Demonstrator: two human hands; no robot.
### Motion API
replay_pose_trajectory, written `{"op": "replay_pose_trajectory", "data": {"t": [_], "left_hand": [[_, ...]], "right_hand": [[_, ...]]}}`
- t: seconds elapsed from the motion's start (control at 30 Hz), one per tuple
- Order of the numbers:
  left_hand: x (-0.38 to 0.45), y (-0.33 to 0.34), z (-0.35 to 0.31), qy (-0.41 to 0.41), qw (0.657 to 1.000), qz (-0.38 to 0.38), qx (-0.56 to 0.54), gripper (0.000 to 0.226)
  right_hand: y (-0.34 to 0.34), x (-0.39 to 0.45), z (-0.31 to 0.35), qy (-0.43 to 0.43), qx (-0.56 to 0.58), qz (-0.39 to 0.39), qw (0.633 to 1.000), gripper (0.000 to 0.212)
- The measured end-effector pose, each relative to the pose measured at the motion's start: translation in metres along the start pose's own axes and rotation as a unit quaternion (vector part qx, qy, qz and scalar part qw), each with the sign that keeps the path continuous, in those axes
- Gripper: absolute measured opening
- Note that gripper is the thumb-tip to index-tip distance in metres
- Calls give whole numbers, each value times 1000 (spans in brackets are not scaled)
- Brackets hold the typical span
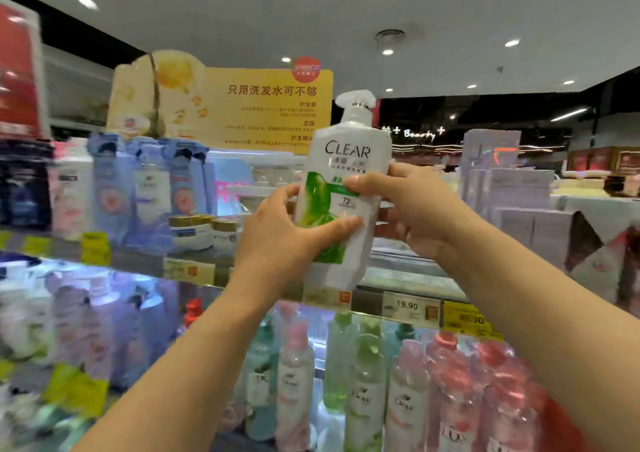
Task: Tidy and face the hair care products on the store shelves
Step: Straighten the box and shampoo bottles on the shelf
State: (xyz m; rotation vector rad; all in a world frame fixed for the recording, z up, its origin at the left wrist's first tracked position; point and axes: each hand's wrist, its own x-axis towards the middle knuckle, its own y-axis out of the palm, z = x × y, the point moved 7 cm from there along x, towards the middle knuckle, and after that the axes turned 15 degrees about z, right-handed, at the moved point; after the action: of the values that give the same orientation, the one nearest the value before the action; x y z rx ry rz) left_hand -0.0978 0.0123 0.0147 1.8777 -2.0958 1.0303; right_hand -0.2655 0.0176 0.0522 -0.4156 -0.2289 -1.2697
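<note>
A tall white pump bottle [346, 160] with a green leaf label and the word CLEAR is held upright in front of me, above the top shelf [408, 280]. My left hand [277, 240] grips its lower left side, thumb across the label. My right hand [412, 205] holds its right side, thumb on the label's middle. The label faces me.
Blue-and-white packs [152, 188] and small jars [204, 231] stand on the top shelf at left. Below, pink, green and white bottles [367, 389] fill the lower shelf. Price tags [408, 307] line the shelf edge. A yellow sign [242, 105] rises behind. White boxes [512, 188] stand at right.
</note>
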Motion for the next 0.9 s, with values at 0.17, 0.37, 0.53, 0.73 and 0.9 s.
{"op": "replay_pose_trajectory", "data": {"t": [0.17,0.37,0.53,0.73,0.9], "left_hand": [[-76,-66,48,-57,988,67,-129,64],[-159,-175,106,-125,982,70,-127,47],[-208,-255,152,-150,982,43,-108,56],[-234,-320,215,-166,978,18,-122,58],[-223,-372,286,-188,974,-4,-125,62]], "right_hand": [[100,-21,-49,27,89,68,993,29],[240,-27,-86,52,146,130,979,47],[340,-16,-104,48,144,127,980,48],[430,20,-134,76,165,129,975,51],[491,82,-172,100,128,155,975,45]]}}
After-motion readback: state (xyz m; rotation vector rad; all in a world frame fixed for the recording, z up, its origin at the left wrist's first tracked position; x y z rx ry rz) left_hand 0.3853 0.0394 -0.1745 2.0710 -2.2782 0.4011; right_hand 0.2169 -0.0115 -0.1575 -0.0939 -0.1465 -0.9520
